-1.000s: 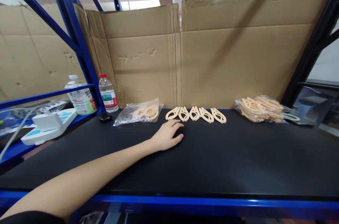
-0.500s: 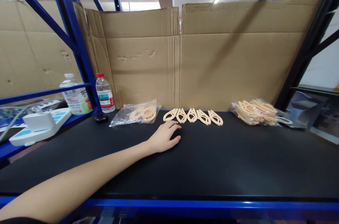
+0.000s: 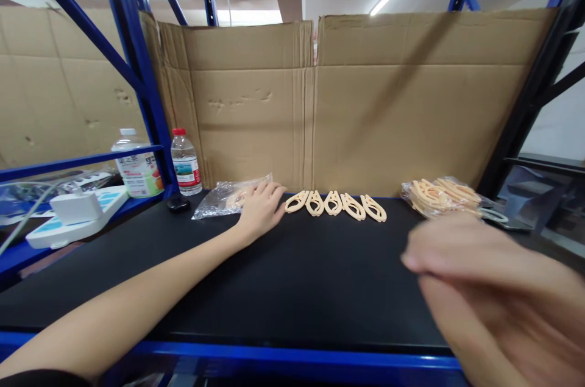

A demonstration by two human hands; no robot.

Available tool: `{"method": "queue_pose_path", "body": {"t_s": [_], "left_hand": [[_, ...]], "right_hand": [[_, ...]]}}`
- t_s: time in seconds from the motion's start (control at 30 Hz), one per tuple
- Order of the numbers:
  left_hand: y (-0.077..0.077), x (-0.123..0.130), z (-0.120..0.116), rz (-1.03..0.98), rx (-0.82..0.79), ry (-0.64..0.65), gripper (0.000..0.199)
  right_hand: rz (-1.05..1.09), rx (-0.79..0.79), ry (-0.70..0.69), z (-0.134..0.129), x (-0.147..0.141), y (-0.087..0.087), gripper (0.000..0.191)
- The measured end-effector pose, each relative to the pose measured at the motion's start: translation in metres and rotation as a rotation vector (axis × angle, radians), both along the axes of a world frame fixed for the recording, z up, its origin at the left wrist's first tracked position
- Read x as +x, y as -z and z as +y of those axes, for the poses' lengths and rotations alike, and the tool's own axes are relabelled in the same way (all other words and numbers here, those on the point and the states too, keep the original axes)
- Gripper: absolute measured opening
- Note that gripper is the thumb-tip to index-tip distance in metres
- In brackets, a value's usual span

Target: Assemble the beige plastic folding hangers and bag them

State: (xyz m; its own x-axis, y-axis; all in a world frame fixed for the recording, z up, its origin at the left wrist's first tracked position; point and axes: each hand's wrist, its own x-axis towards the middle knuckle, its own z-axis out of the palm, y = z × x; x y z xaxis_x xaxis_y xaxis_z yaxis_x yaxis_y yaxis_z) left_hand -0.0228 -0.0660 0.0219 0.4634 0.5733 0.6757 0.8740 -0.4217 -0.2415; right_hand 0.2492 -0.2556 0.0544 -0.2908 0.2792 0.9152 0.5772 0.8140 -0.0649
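Note:
My left hand (image 3: 260,210) lies over the right part of a clear plastic bag (image 3: 214,201) with beige pieces inside. Its fingers are stretched out and it grips nothing that I can see. To the right of it, several beige folded plastic hangers (image 3: 333,203) form a row along the cardboard. My right hand (image 3: 484,277) is close to the camera at the lower right, above the table. Motion smears it; its fingers look bent, but whether they hold anything is unclear. Beyond it lies a second plastic bag (image 3: 439,195) full of similar beige hangers.
A black tabletop (image 3: 320,289) ends at a blue front edge. Cardboard panels (image 3: 411,106) stand behind it. At the left are a red-capped water bottle (image 3: 186,161), a larger bottle (image 3: 137,170), a small black object (image 3: 178,203) and a white power strip (image 3: 109,207).
My left hand has moved left and back, from in front of the hanger row onto the left bag. My right hand has come into view from the right.

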Motion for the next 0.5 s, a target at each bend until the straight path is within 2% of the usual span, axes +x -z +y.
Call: {"method": "queue_pose_path", "body": {"t_s": [0.1,0.17,0.23,0.33,0.43,0.5], "left_hand": [[0.0,-0.012,0.013,-0.024,0.015,-0.167,0.039],[0.002,-0.017,0.02,-0.015,0.005,-0.223,0.037],[0.004,-0.019,0.025,0.002,-0.004,-0.252,0.029],[0.007,-0.022,0.03,0.015,-0.023,-0.259,0.019],[0.009,-0.024,0.032,0.025,-0.018,-0.196,0.02],[0.009,-0.023,0.03,0.029,0.025,-0.129,0.022]], "right_hand": [[-0.07,-0.096,0.026,0.044,0.001,-0.034,0.012],[-0.146,-0.164,0.054,0.08,0.01,-0.038,0.011],[-0.162,-0.215,0.103,0.116,0.024,-0.024,0.012],[-0.129,-0.292,0.204,0.16,0.047,0.012,0.016],[-0.159,-0.369,0.301,0.183,0.068,0.044,0.019],[-0.137,-0.422,0.34,0.188,0.08,0.053,0.02]]}}
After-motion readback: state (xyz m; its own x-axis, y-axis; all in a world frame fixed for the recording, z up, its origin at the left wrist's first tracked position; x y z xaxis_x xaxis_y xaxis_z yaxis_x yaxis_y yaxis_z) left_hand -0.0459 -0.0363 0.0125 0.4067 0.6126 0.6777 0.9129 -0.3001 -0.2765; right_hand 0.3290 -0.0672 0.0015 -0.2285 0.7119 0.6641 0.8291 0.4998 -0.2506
